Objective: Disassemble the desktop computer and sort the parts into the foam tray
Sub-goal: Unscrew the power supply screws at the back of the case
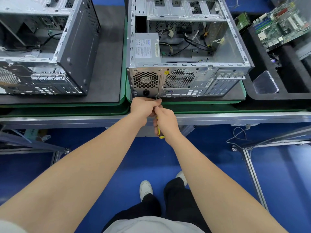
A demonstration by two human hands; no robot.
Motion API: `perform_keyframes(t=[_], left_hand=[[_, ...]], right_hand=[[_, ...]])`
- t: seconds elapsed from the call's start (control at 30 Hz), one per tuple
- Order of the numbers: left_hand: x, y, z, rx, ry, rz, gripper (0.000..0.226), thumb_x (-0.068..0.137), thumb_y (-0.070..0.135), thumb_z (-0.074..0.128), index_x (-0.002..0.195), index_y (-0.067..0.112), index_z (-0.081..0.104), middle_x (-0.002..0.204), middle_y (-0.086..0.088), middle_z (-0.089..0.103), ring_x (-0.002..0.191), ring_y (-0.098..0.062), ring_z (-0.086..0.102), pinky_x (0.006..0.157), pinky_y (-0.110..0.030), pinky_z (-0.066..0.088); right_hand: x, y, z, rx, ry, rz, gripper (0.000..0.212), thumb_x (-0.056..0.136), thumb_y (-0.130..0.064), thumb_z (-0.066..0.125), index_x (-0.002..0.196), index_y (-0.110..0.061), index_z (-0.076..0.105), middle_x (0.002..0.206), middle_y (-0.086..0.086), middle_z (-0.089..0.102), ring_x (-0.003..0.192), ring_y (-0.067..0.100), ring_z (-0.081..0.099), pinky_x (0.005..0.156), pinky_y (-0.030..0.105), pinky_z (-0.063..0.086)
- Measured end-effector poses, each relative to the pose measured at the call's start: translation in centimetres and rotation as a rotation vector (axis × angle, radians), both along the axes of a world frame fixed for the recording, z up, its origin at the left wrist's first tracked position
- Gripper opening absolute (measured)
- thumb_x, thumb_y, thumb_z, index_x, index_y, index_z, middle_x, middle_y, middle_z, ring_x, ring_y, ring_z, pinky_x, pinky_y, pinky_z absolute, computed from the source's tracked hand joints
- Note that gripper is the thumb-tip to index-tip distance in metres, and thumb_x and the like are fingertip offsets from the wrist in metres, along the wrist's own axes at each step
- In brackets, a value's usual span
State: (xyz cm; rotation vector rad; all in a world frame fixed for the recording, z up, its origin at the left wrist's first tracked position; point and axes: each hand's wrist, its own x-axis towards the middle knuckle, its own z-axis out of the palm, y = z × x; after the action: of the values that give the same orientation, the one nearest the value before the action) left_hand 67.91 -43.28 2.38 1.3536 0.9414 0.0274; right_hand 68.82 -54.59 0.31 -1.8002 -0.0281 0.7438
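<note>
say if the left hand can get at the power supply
Probably yes: the case is open above the power supply, and the left hand is close, at the rear panel, holding the screwdriver.

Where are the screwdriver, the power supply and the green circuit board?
screwdriver (159,130), head view, yellow handle.
power supply (146,47), head view, labelled top face.
green circuit board (282,26), head view, board's middle.

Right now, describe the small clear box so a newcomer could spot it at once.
Look at the black foam tray right of the open computer case. The clear plastic box sits in its nearest compartment. Unlike the green motherboard farther back, it is small and see-through.
</note>
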Motion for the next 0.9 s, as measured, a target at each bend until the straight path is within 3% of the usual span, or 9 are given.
perform_keyframes(t=[0.17,0.23,0.33,0.4,0.53,0.67,0.77,0.83,0.9], left_hand=[[0.1,0.3,0.0,-0.097,-0.011,-0.005,0.028,0.082,0.019,0.086,0.101,0.0,0.075,0.078,-0.009,0.077,0.072,-0.02,0.075,0.074,-0.03,0.062],[-0.1,0.5,0.0,-0.116,-0.013,-0.035,0.028,0.083,0.023,0.085,0.097,-0.001,0.078,0.067,-0.007,0.071,0.064,-0.018,0.064,0.071,-0.031,0.058],[-0.3,0.7,0.0,-0.184,-0.043,-0.046,0.026,0.085,0.019,0.083,0.095,-0.004,0.077,0.08,-0.013,0.076,0.057,-0.012,0.056,0.058,-0.026,0.055],[-0.3,0.8,-0.1,-0.188,-0.054,-0.041,0.023,0.084,0.019,0.084,0.093,-0.002,0.077,0.089,-0.017,0.078,0.067,-0.017,0.064,0.071,-0.031,0.061],[-0.2,0.6,-0.3,-0.16,-0.047,-0.026,0.019,0.084,0.019,0.083,0.091,0.002,0.078,0.088,-0.016,0.078,0.096,-0.035,0.073,0.091,-0.041,0.061],[-0.3,0.4,-0.2,-0.159,-0.047,-0.036,0.023,0.088,0.021,0.08,0.095,0.0,0.076,0.088,-0.012,0.079,0.067,-0.024,0.058,0.056,-0.026,0.053],[-0.3,0.1,-0.2,-0.135,-0.035,-0.024,0.022,0.088,0.022,0.079,0.098,0.003,0.077,0.088,-0.009,0.08,0.077,-0.023,0.073,0.059,-0.028,0.056],[-0.2,0.1,-0.2,-0.119,-0.019,-0.007,0.02,0.087,0.022,0.08,0.097,0.005,0.078,0.087,-0.007,0.08,0.087,-0.024,0.077,0.07,-0.03,0.062],[-0.1,0.0,-0.3,-0.112,-0.01,0.014,0.023,0.084,0.023,0.083,0.097,0.005,0.078,0.088,-0.008,0.08,0.09,-0.026,0.077,0.076,-0.034,0.063]], right_hand=[[0.0,-1.0,0.2,0.542,0.634,-0.106,0.045,0.11,-0.049,0.047,0.089,-0.016,0.068,0.065,0.005,0.055,0.038,0.014,0.037,0.034,0.023,0.03],[-0.4,-1.3,0.0,0.775,0.832,-0.099,0.041,0.11,-0.049,0.047,0.093,-0.017,0.067,0.07,0.003,0.054,0.037,0.007,0.031,0.031,0.02,0.025],[-0.7,-1.3,0.2,0.96,0.991,-0.07,0.04,0.112,-0.046,0.042,0.095,-0.018,0.065,0.064,-0.002,0.051,0.031,0.004,0.03,0.029,0.017,0.021],[-0.7,-0.9,0.4,0.954,0.991,-0.069,0.041,0.113,-0.043,0.04,0.092,-0.018,0.064,0.056,-0.005,0.044,0.028,0.005,0.029,0.027,0.018,0.021],[-0.7,-0.2,0.5,0.676,0.788,-0.129,0.043,0.112,-0.044,0.043,0.079,-0.021,0.058,0.052,-0.005,0.033,0.032,0.009,0.022,0.029,0.021,0.019],[-1.0,0.5,0.5,0.17,0.275,-0.061,0.038,0.112,-0.035,0.033,0.084,-0.015,0.05,0.052,0.0,0.038,0.037,0.018,0.028,0.041,0.026,0.025],[-0.9,0.7,1.0,-0.19,-0.158,0.101,0.039,0.111,-0.026,0.026,0.086,-0.01,0.051,0.062,0.008,0.057,0.034,0.021,0.052,0.036,0.028,0.038],[-0.7,0.7,0.9,-0.413,-0.363,0.229,0.034,0.113,-0.022,0.028,0.094,-0.008,0.053,0.081,0.013,0.067,0.056,0.028,0.07,0.037,0.031,0.042],[-0.6,0.8,0.3,-0.627,-0.544,0.292,0.021,0.111,-0.016,0.038,0.108,-0.008,0.057,0.1,0.016,0.07,0.087,0.036,0.072,0.055,0.034,0.043]])
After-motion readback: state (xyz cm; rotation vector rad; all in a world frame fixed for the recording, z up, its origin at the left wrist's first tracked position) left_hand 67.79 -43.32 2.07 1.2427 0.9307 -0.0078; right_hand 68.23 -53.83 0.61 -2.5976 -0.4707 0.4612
